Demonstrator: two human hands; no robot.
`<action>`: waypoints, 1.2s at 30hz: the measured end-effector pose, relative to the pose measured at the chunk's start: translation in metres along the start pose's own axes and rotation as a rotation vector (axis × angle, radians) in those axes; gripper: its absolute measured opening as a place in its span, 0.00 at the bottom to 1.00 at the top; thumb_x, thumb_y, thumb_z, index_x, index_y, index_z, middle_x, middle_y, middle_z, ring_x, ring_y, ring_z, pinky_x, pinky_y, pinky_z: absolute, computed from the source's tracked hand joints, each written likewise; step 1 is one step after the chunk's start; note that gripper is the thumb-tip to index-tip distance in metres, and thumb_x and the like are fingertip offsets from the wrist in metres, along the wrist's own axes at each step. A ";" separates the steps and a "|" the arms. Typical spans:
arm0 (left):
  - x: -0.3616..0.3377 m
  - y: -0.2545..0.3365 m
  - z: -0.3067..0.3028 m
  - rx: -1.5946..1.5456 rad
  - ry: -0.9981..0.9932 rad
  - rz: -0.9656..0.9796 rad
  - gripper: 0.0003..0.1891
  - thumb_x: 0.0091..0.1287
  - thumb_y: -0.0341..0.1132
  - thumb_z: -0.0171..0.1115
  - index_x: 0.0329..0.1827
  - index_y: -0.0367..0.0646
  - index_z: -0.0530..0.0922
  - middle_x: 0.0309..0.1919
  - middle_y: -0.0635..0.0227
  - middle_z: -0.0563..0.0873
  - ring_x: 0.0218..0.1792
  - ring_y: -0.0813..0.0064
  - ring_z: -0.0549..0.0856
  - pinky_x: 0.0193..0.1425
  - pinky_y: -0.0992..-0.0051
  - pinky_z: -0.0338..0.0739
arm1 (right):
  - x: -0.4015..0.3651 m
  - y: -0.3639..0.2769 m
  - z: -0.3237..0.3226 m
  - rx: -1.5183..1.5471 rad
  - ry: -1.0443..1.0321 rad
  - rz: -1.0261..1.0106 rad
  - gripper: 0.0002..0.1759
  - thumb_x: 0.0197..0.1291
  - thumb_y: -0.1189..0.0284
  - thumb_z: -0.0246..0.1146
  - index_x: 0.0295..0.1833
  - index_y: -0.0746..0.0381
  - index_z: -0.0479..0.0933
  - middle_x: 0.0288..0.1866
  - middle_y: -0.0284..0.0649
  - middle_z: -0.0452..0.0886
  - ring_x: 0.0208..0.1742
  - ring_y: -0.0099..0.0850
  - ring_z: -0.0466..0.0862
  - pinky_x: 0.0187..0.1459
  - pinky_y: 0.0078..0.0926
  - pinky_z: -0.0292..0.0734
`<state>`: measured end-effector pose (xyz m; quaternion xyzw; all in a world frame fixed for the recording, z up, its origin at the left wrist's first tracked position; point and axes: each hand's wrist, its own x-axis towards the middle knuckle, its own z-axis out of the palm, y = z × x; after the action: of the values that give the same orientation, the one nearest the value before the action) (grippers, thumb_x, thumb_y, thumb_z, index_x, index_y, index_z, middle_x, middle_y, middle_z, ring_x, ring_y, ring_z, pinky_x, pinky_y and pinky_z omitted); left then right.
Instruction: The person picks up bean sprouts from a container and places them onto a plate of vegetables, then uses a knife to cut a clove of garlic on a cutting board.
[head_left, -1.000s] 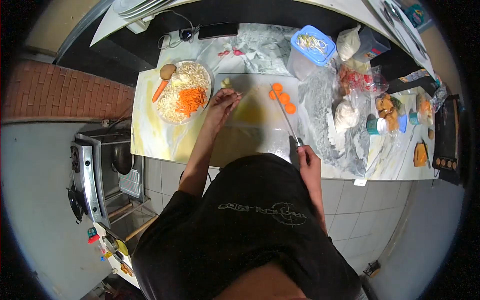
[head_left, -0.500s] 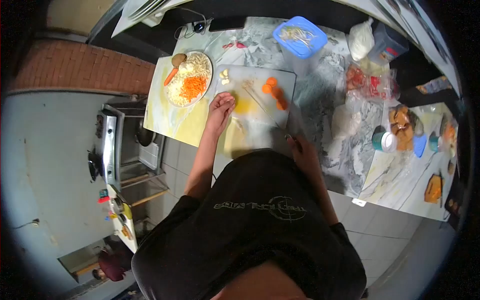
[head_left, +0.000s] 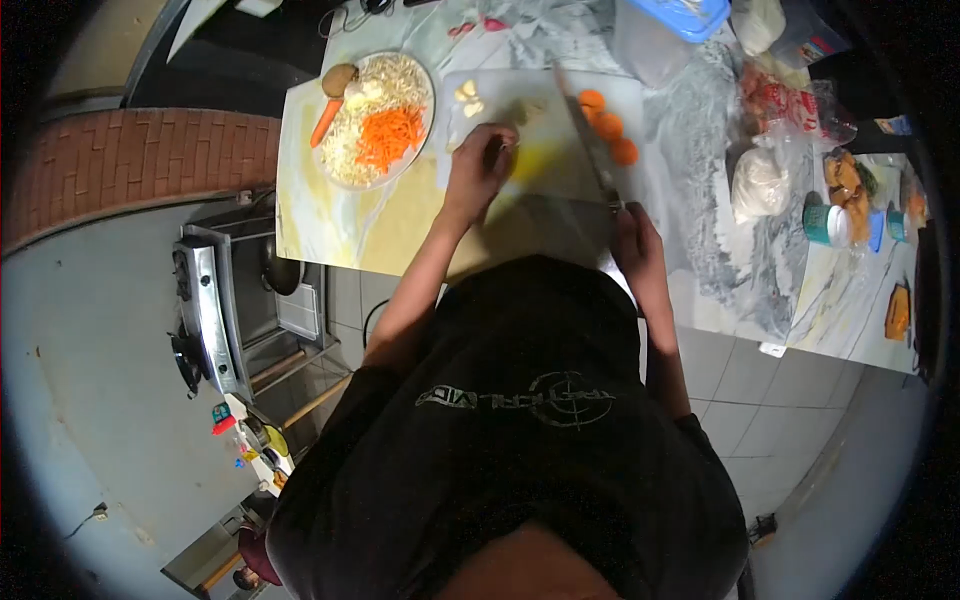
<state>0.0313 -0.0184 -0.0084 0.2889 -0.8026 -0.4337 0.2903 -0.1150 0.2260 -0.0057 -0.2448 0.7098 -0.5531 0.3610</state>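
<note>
My right hand [head_left: 640, 248] is closed round the handle of a kitchen knife [head_left: 592, 148]. The long blade points away from me over the pale cutting board [head_left: 515, 84]. Over the board's left part, my left hand [head_left: 480, 172] has its fingers curled in; anything between them is hidden. Peeled garlic cloves [head_left: 468, 98] lie just beyond that hand, and small pale bits [head_left: 532, 107] lie between it and the blade. Right of the knife are several round carrot slices [head_left: 606, 127]. A yellow patch shows on the board beside my left fingers.
At left stands a plate [head_left: 431, 112] with shredded carrot [head_left: 390, 136], pale shreds, a whole carrot and a brown round item. A blue-lidded container [head_left: 690, 15] is at the back. Bags [head_left: 762, 184] and a white-lidded jar [head_left: 828, 225] stand right. A stove [head_left: 207, 315] is far left.
The view has shifted, so the table sits higher in it. The knife blade has swung to point more straight away from me, nearer the carrot slices. My left hand is curled farther over the board.
</note>
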 end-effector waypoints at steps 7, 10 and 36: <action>-0.003 -0.018 -0.003 -0.122 -0.048 0.011 0.10 0.67 0.19 0.63 0.49 0.38 0.80 0.40 0.63 0.86 0.39 0.68 0.87 0.47 0.72 0.82 | -0.051 -0.045 0.040 -0.147 0.022 0.054 0.19 0.81 0.68 0.52 0.73 0.54 0.67 0.26 0.38 0.73 0.28 0.27 0.71 0.35 0.28 0.68; 0.001 -0.013 0.002 -0.112 0.020 0.123 0.09 0.67 0.20 0.64 0.48 0.38 0.80 0.38 0.63 0.85 0.37 0.70 0.87 0.44 0.72 0.81 | -0.063 -0.052 0.046 -0.243 0.037 -0.032 0.20 0.79 0.72 0.53 0.73 0.54 0.69 0.28 0.45 0.74 0.28 0.31 0.74 0.37 0.30 0.72; 0.002 -0.032 0.010 -0.074 0.110 0.097 0.09 0.68 0.23 0.68 0.50 0.37 0.80 0.38 0.64 0.88 0.38 0.76 0.88 0.45 0.74 0.83 | -0.070 -0.092 0.035 -0.523 -0.067 -0.038 0.22 0.77 0.78 0.54 0.73 0.54 0.73 0.44 0.64 0.84 0.46 0.64 0.84 0.46 0.39 0.80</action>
<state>0.0296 -0.0286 -0.0406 0.2621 -0.7820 -0.4319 0.3650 -0.0491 0.2321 0.0952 -0.3611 0.8117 -0.3490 0.2983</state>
